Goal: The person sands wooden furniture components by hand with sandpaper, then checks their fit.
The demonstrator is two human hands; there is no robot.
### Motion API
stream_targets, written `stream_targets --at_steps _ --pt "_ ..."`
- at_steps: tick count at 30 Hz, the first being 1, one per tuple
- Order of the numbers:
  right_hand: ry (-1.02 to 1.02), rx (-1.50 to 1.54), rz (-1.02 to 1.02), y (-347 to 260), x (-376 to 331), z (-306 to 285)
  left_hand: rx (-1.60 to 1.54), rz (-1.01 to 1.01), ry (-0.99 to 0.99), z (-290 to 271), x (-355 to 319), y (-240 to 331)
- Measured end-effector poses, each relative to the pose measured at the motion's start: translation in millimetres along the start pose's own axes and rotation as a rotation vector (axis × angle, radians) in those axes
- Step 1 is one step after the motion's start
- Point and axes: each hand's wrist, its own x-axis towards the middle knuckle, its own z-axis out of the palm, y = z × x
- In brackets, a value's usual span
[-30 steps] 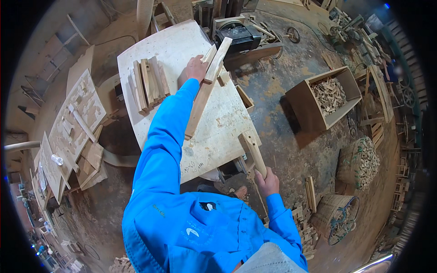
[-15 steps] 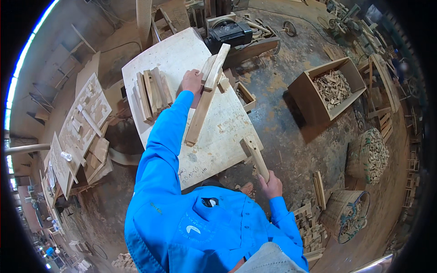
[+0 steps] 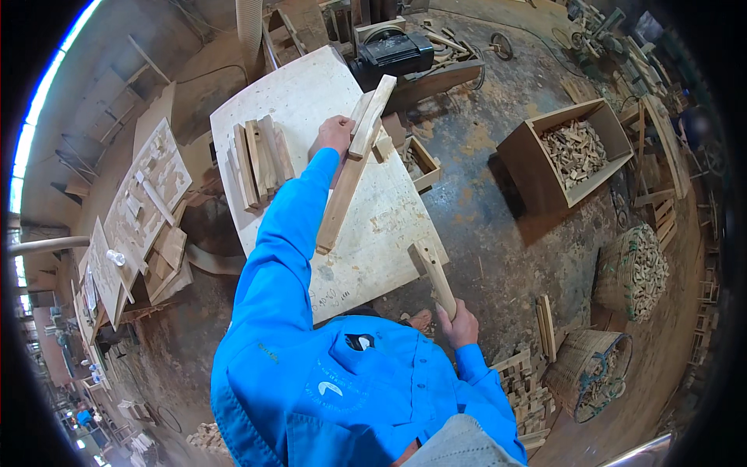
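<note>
My right hand (image 3: pixel 461 324) grips the lower end of a wooden piece (image 3: pixel 438 282) with dark holes near its upper end. That piece slants up over the near right corner of the pale tabletop (image 3: pixel 373 261). Farther off, my left hand (image 3: pixel 334 134) is closed beside a wooden strip (image 3: pixel 373 117), knuckles up. Its fingertips are hidden, so what they hold cannot be made out. A long wooden bar (image 3: pixel 342 206) lies slantwise on the tabletop under that strip. Several wooden sticks (image 3: pixel 263 159) lie side by side left of my left hand.
A dark motor (image 3: pixel 393 53) stands at the table's far edge. On the floor to the right are a large box (image 3: pixel 537 167) of wood offcuts and two woven baskets (image 3: pixel 572 366), (image 3: pixel 615 272) of wood pieces. A small wooden box (image 3: pixel 426 177) sits by the table's right edge.
My left hand has shifted slightly away from me and to the right, along the strip. My right hand has dropped a little nearer my body, still holding its wooden piece.
</note>
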Motion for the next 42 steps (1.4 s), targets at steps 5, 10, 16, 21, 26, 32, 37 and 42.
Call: stream_targets --at_steps 5,10,16,21,26,32,37,42 --pt "-0.015 -0.014 -0.002 -1 -2 -1 0.153 0.13 0.116 6 -2 -16" --pt "-0.008 0.013 0.0 -3 -2 -2 0.138 0.096 0.07 6 10 1" --pt "-0.037 -0.008 0.013 -2 -3 -3 -0.001 0.02 -0.051 -1 11 10" --pt "-0.045 -0.013 0.029 -1 -2 -1 0.126 0.048 -0.01 2 10 27" --pt "-0.027 -0.011 0.007 -7 11 4 0.175 0.04 -0.001 -6 28 23" --pt "-0.031 -0.015 0.02 -28 35 6 0.167 0.04 0.02 -6 57 26" --pt "-0.008 -0.036 -0.01 -45 61 13 0.076 0.055 0.096 -5 99 15" --pt "-0.024 -0.041 -0.027 -64 93 21 0.106 0.089 0.115 -8 147 4"
